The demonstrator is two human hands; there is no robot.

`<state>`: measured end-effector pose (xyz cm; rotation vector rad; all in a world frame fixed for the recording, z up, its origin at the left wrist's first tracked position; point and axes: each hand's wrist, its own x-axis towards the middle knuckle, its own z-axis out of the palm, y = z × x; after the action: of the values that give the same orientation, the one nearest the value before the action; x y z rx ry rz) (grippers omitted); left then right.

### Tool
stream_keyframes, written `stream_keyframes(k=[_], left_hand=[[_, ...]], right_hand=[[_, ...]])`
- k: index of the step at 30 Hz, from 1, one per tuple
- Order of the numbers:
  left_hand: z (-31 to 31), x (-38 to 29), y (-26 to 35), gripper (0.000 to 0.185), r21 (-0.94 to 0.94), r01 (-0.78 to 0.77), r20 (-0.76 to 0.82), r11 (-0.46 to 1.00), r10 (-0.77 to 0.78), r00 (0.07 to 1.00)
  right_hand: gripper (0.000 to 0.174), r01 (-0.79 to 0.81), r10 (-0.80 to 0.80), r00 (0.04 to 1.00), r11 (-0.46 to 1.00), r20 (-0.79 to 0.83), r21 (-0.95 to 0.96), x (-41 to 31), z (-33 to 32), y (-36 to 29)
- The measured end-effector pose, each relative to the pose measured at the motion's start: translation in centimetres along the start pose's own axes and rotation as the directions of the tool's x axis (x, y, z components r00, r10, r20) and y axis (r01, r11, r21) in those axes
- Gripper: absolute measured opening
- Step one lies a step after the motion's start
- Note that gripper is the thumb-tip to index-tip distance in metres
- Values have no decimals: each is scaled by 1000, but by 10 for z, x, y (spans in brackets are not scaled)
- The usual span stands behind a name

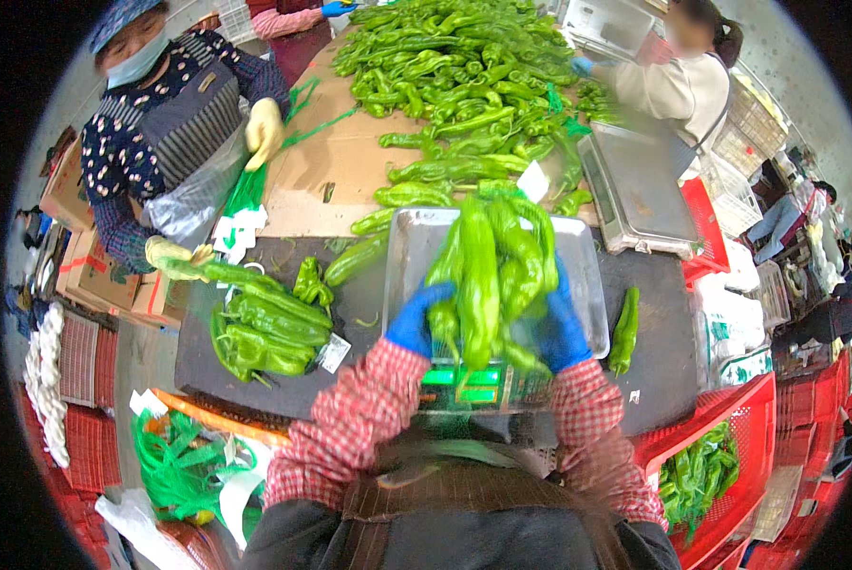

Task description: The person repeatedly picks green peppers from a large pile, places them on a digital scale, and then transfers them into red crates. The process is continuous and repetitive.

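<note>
Both my hands wear blue gloves and hold a bunch of long green peppers (480, 285) between them, above the metal pan (584, 285) of a weighing scale. My left hand (421, 319) grips the bunch on its left side, my right hand (563, 328) on its right. The scale's lit green display (461, 385) shows below the bunch. Left of the scale lies a bundle of green peppers (273, 331) with a white tag (334, 353). One single pepper (624, 330) lies right of the pan. Behind the pan, a large heap of peppers (461, 64) spreads over cardboard (305, 185).
A co-worker in light gloves (177, 258) stands at the left, touching peppers; another (672, 92) is at the right behind a second scale (636, 185). A red crate (746, 434) holds peppers at lower right. Green netting (177, 463) fills a container at lower left.
</note>
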<state>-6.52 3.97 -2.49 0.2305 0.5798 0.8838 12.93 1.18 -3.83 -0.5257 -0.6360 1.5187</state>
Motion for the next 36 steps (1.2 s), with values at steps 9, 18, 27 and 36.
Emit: stream_keyframes(k=[9,18,27,36], left_hand=[[10,-35,-6,57,-63,-124,139,990,132,981],[37,-12,5,50,332,-212,273,919,122,954],[25,31,3,68,521,-328,109,788,319,941],[-11,35,2,66,417,-310,169,855,262,950]], right_hand=[[51,-95,98,995,990,-26,104,-28,19,6],[40,-240,235,965,970,-116,-37,11,17,-121],[40,186,201,957,137,211,-973,41,41,-79],[47,-177,87,984,507,-155,-843,34,-45,-73]])
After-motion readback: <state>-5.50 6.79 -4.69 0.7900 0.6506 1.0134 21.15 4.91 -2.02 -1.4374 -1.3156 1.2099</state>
